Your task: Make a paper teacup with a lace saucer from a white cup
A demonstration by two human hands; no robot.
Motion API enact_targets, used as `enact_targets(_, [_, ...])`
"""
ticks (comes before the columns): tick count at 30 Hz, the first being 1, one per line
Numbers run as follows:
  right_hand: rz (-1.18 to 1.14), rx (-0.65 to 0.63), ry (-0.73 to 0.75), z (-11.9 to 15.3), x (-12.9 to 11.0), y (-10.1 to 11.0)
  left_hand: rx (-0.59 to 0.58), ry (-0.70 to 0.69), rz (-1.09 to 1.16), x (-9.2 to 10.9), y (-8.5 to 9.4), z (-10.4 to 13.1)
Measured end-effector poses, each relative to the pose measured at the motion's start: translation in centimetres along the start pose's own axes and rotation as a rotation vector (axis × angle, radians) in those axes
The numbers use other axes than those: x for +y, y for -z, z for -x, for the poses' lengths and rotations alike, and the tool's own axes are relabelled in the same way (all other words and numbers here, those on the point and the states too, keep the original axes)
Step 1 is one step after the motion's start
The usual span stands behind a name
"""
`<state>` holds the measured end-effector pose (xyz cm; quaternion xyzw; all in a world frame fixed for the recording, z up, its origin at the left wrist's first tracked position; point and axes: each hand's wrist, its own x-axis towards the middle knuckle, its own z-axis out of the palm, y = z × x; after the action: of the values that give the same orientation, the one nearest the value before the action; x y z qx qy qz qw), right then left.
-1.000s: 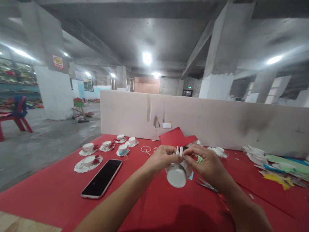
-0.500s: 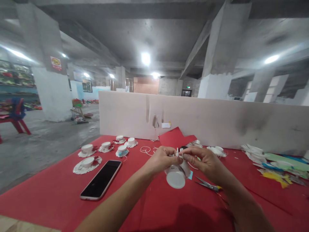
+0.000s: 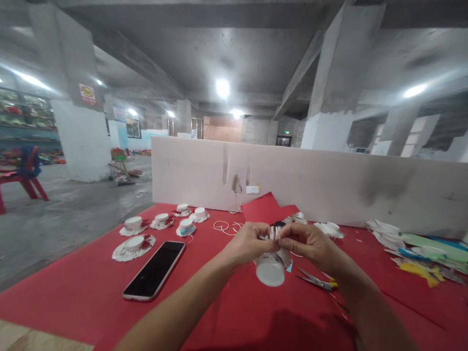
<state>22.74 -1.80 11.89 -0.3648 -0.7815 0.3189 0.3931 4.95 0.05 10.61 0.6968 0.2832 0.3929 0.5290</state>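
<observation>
Between my hands a white paper cup (image 3: 270,273) hangs tilted, its round base toward me and its cut rim strips pointing up and away. My left hand (image 3: 252,241) pinches the strips at the cup's left side. The fingers of my right hand (image 3: 303,239) are closed on the strips at the right, close to the left fingertips. A small dark round object (image 3: 279,224) shows just behind the fingertips. Open scissors (image 3: 316,281) lie on the red table by my right wrist.
Several white cups with fringed rims (image 3: 133,243) stand at the left, near a phone (image 3: 155,270). Red paper (image 3: 268,207) and white string (image 3: 221,225) lie at the back. Paper scraps (image 3: 420,270) are piled right. A pale board (image 3: 310,180) borders the table (image 3: 73,297).
The cup has shifted slightly right and its base has tipped a little. My fingertips have moved slightly along the strips, both hands still pinching.
</observation>
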Motion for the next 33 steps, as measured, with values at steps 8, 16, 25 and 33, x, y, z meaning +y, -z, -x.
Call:
enact_targets(8, [-0.056,-0.028,0.009,0.08,-0.63,0.32,-0.013,-0.014,0.058,0.41,-0.01,0.13])
enact_targets(16, [-0.067,-0.01,-0.047,0.06,-0.32,0.08,-0.002,0.008,-0.003,0.32,0.07,0.05])
enact_targets(25, [-0.074,-0.083,-0.037,0.27,-0.03,0.62,-0.057,-0.026,-0.038,0.0,0.02,0.17])
enact_targets(33, [-0.134,-0.074,-0.007,0.37,-0.19,0.73,-0.107,-0.032,-0.03,0.05,0.11,0.22])
